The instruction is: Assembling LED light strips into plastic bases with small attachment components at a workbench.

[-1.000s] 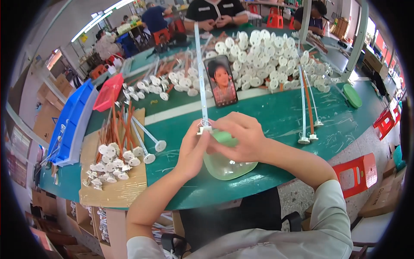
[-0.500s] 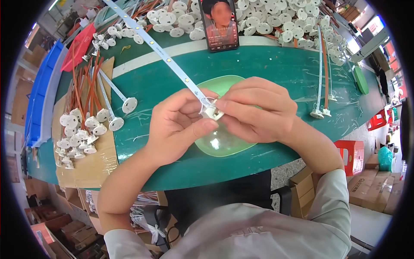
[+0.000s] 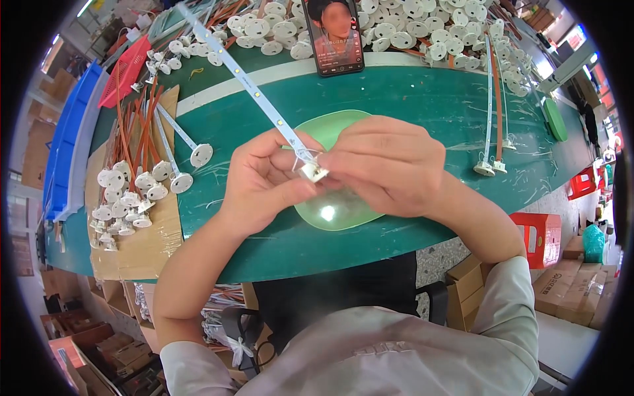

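A light-blue LED strip (image 3: 257, 94) slants up and to the left from my hands, ending low down in a small white plastic end cap (image 3: 312, 173) with thin white wires. My left hand (image 3: 257, 181) is closed around that lower end, thumb under the cap. Against the cap's right side, the fingers of my right hand (image 3: 389, 165) are pinched together; what lies between them is hidden. Beneath both hands sits a shallow light-green dish (image 3: 350, 223), partly covered by them.
Finished-looking strips with round white caps (image 3: 125, 198) lie on cardboard (image 3: 158, 257) at left. A phone (image 3: 333, 36) stands upright at the back before heaped white caps (image 3: 416, 30). Two strips (image 3: 487, 112) lie at right. A blue bin (image 3: 69, 145) and red basket (image 3: 125, 72) stand far left.
Both hands and the strip's end cap have shifted slightly left. The strip's upper end has swung a little to the right. My right fingers stay pinched at the cap.
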`<act>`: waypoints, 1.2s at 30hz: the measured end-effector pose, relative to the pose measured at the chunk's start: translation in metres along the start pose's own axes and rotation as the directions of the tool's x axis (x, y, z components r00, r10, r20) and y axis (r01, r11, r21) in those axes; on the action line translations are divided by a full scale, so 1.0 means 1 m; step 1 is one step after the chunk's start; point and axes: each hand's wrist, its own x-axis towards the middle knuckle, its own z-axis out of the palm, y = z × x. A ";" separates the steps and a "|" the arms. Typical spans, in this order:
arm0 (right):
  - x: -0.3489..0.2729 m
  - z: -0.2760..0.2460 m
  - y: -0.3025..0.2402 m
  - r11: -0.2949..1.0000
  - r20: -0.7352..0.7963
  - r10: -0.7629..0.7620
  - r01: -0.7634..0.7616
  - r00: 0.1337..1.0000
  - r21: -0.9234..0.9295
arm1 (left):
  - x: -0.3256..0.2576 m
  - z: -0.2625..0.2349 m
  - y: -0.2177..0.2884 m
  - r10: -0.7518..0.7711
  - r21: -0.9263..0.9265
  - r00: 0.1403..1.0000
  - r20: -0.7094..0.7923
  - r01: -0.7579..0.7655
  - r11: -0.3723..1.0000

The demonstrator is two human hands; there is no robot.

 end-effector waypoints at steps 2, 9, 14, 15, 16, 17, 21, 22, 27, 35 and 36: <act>-0.003 0.003 -0.003 1.000 -0.018 -0.002 0.001 1.000 -0.014 | -0.001 0.000 -0.005 0.102 -0.023 0.993 0.052 -0.101 0.995; -0.003 -0.008 -0.005 0.806 0.260 0.569 -0.467 0.780 -0.362 | 0.006 0.004 0.005 0.181 0.168 0.965 -0.191 -0.150 0.974; -0.009 -0.011 -0.004 0.782 0.499 0.617 -0.404 0.609 -0.474 | 0.007 0.009 0.004 0.132 0.191 0.924 -0.358 -0.066 0.979; -0.009 -0.012 -0.004 0.790 0.544 0.612 -0.434 0.573 -0.433 | 0.008 0.010 0.003 0.114 0.171 0.929 -0.352 -0.056 0.984; -0.009 -0.012 -0.004 0.790 0.544 0.613 -0.439 0.573 -0.427 | 0.008 0.010 0.003 0.109 0.174 0.928 -0.355 -0.049 0.984; -0.010 -0.012 -0.002 0.799 0.548 0.600 -0.463 0.583 -0.383 | 0.009 0.010 0.003 0.114 0.175 0.934 -0.339 -0.056 0.983; -0.014 -0.008 0.002 0.809 0.491 0.579 -0.531 0.651 -0.250 | 0.007 0.009 0.003 0.146 0.217 0.954 -0.262 -0.089 0.972; -0.013 -0.007 0.001 0.809 0.491 0.579 -0.533 0.651 -0.248 | 0.007 0.009 0.002 0.145 0.218 0.954 -0.264 -0.087 0.972; -0.006 -0.007 0.001 0.696 0.452 0.670 -0.710 0.589 -0.105 | 0.007 0.011 -0.001 0.121 0.215 0.958 -0.261 -0.064 0.975; -0.004 -0.013 0.000 0.747 0.591 0.588 -0.650 0.552 -0.136 | 0.007 0.011 -0.001 0.119 0.234 0.956 -0.269 -0.055 0.971; -0.006 -0.013 0.000 0.775 0.612 0.524 -0.629 0.592 -0.055 | 0.007 0.012 -0.001 0.111 0.233 0.956 -0.270 -0.047 0.971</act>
